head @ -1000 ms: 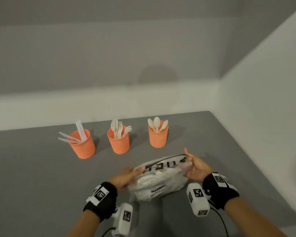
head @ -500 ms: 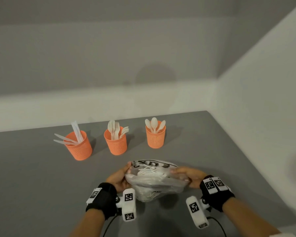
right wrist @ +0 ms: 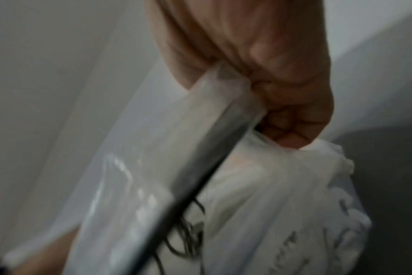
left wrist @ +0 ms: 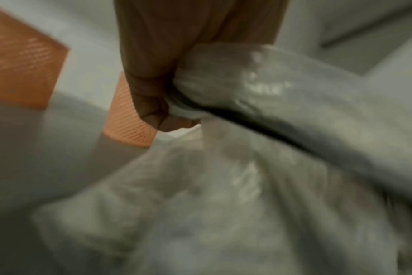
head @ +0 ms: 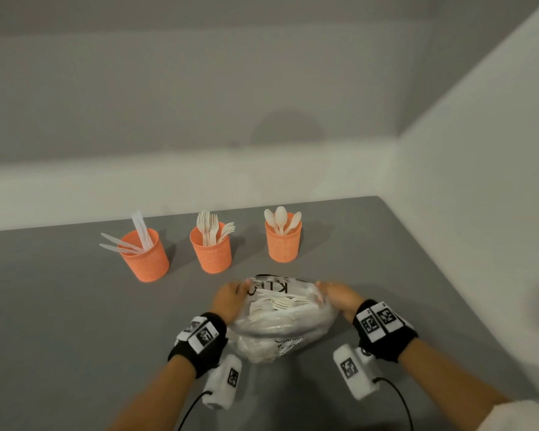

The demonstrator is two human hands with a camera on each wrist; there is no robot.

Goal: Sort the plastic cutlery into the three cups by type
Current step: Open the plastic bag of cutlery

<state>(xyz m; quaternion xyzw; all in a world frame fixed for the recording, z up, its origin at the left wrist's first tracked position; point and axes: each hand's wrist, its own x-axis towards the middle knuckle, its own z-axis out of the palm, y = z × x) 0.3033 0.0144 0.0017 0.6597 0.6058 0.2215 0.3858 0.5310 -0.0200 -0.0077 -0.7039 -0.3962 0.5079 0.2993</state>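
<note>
A clear plastic bag [head: 280,325] full of white cutlery sits in front of me on the grey table [head: 59,321]. My left hand [head: 231,298] grips the bag's left top edge, and my right hand [head: 335,295] grips its right top edge. The wrist views show the left hand [left wrist: 162,104] and the right hand [right wrist: 287,119] each curled round the bag [left wrist: 223,204] [right wrist: 259,195]. Behind it stand three orange mesh cups: the left cup [head: 145,256] with knives, the middle cup [head: 211,248] with forks, the right cup [head: 283,242] with spoons.
The table ends at a white wall [head: 479,213] on the right and a pale ledge [head: 137,188] at the back. Bare table surface lies to the left of the bag and between the bag and the cups.
Both hands moved from the bag's sides to its top edge and pulled it toward me. The bag's mouth now faces up, with cutlery showing inside.
</note>
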